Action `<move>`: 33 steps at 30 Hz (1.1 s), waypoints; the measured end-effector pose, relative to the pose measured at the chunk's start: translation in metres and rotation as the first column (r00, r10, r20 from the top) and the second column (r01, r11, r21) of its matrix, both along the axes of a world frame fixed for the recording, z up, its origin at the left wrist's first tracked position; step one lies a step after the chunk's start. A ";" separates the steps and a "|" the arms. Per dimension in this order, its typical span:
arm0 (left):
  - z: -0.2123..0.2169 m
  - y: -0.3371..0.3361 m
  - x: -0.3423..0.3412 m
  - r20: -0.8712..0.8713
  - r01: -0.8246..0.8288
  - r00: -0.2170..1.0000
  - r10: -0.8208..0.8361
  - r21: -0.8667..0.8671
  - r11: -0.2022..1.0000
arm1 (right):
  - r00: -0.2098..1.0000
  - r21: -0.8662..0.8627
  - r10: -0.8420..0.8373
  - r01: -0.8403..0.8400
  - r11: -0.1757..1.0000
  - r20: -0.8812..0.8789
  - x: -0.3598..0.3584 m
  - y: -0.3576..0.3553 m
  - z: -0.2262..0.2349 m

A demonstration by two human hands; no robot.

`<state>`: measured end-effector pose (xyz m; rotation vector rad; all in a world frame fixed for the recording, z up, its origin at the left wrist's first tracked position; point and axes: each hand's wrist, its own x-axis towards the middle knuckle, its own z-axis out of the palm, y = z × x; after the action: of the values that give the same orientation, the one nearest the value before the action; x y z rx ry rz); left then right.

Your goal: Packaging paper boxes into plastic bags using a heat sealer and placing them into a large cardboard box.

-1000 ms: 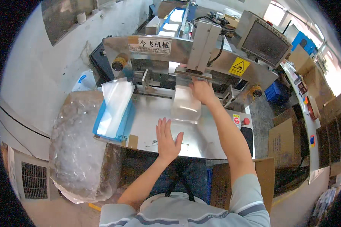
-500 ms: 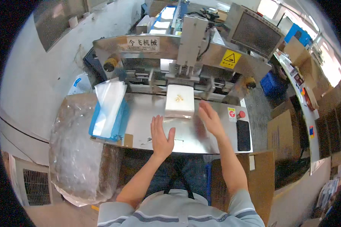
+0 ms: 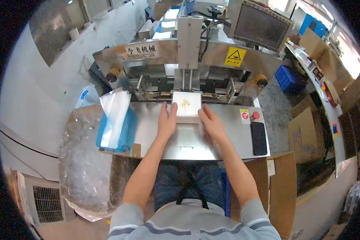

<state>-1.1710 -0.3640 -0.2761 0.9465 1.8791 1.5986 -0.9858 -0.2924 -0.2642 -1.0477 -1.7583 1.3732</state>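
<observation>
A white square stack that looks like paper napkins (image 3: pixel 187 105), with a small gold mark on top, sits on the metal table at the machine's front. My left hand (image 3: pixel 167 122) lies along its left side, fingers pointing away from me. On the opposite side my right hand (image 3: pixel 212 122) presses against its right edge, thumb toward the front corner. The stack is clasped between both hands. Behind it stands the metal machine (image 3: pixel 164 54) with an upright column (image 3: pixel 189 44) at its centre. The inner faces of my fingers are partly hidden.
Left on the table is a blue holder (image 3: pixel 126 130) with clear plastic bags (image 3: pixel 115 118). At the right lie a black phone (image 3: pixel 259 139) and a red button (image 3: pixel 255 115). A large plastic-wrapped bundle (image 3: pixel 86 160) stands left; an open cardboard box (image 3: pixel 282 192) is at right.
Both hands have moved forward and inward, from apart to against the stack's two sides. The machine's side arms now stand farther from the stack. My view has shifted slightly.
</observation>
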 end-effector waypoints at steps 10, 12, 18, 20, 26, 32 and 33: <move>0.022 -0.017 0.011 0.295 0.020 0.954 -0.051 0.105 0.994 | 0.962 -0.127 0.050 -0.087 0.988 -0.269 -0.004 -0.026 0.011; 0.005 -0.029 0.008 0.256 0.109 0.956 -0.142 0.140 0.984 | 0.897 -0.048 0.068 -0.098 0.994 -0.436 0.010 -0.038 0.003; 0.020 -0.082 0.027 -0.008 0.422 0.905 -0.425 0.136 0.896 | 0.984 0.128 0.137 -0.123 0.984 -0.111 0.051 -0.057 0.038; 0.019 -0.081 0.030 -0.006 0.437 0.898 -0.439 0.116 0.892 | 0.983 0.147 0.151 -0.134 0.980 -0.108 0.057 -0.053 0.040; 0.011 -0.082 0.035 -0.046 0.439 0.898 -0.437 0.128 0.889 | 0.936 0.675 0.049 -0.288 0.679 0.349 0.049 -0.053 0.086; 0.034 -0.088 0.042 -0.211 0.472 0.863 -0.460 0.007 0.882 | 0.776 0.486 0.159 -0.525 0.698 0.610 0.058 -0.056 0.103; 0.036 -0.089 0.043 -0.208 0.473 0.862 -0.462 0.006 0.881 | 0.825 0.497 0.185 -0.483 0.721 0.533 0.063 -0.056 0.101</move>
<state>-1.1281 -0.4526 -0.2404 1.5065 1.5622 1.3005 -0.9226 -0.3485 -0.1628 -0.7036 -2.6217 0.6339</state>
